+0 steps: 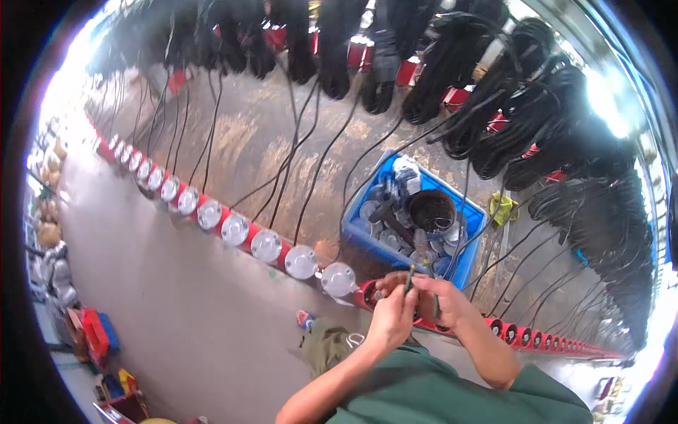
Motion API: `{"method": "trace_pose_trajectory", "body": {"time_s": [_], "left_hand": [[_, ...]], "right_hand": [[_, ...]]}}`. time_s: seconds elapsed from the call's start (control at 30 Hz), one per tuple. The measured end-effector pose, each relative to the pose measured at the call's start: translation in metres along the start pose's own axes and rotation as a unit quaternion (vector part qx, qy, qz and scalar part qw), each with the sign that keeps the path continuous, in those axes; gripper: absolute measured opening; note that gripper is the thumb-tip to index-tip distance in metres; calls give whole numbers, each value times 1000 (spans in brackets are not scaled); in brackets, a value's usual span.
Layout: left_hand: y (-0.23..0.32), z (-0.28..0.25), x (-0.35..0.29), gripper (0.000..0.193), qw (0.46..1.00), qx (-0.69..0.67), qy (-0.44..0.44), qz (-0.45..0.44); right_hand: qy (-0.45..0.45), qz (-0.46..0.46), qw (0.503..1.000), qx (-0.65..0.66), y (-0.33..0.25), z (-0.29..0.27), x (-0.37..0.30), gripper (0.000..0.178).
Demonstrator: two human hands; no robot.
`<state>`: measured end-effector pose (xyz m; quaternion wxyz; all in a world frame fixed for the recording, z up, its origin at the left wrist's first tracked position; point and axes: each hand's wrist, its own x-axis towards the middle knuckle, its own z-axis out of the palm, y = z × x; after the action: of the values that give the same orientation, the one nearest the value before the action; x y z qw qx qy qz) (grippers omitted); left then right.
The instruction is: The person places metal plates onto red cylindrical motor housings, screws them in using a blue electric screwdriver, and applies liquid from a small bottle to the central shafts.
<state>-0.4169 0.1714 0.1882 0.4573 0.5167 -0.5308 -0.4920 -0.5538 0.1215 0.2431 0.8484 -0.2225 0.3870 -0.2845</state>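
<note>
My left hand (393,318) and my right hand (446,299) are close together above the red rail (361,297), in front of the blue crate. Both hands are closed. Between the left thumb and fingers is a thin dark green piece (409,277) with a yellowish tip. A second slim green piece (436,305) shows along the right palm; whether the two are joined I cannot tell. Just left of the hands, a round clear cover (338,280) sits on the rail. Dark open sockets (496,327) line the rail to the right.
A blue crate (378,247) holds several clear covers and a dark round tub (432,210). Bundles of black cable (466,116) hang at the back, with loose strands running down to the rail. A yellow-green cloth (503,208) lies right of the crate. Red and blue bins (95,332) stand far left.
</note>
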Motion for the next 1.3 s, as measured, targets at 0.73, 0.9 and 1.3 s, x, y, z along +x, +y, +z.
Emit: {"method": "trace_pose_trajectory", "body": {"time_s": [0.73,0.9,1.3], "left_hand": [[-173,-67,8,109,954,-166,192,-162],[-165,-70,9,102,948,-183,203,-161],[-163,-72,8,103,937,-217,218,-167]], "right_hand": [[-165,-47,112,-979,-53,53,107,56],[-233,-87,9,-968,-68,67,129,32],[-302,-78,-33,-949,-76,81,142,33]]}}
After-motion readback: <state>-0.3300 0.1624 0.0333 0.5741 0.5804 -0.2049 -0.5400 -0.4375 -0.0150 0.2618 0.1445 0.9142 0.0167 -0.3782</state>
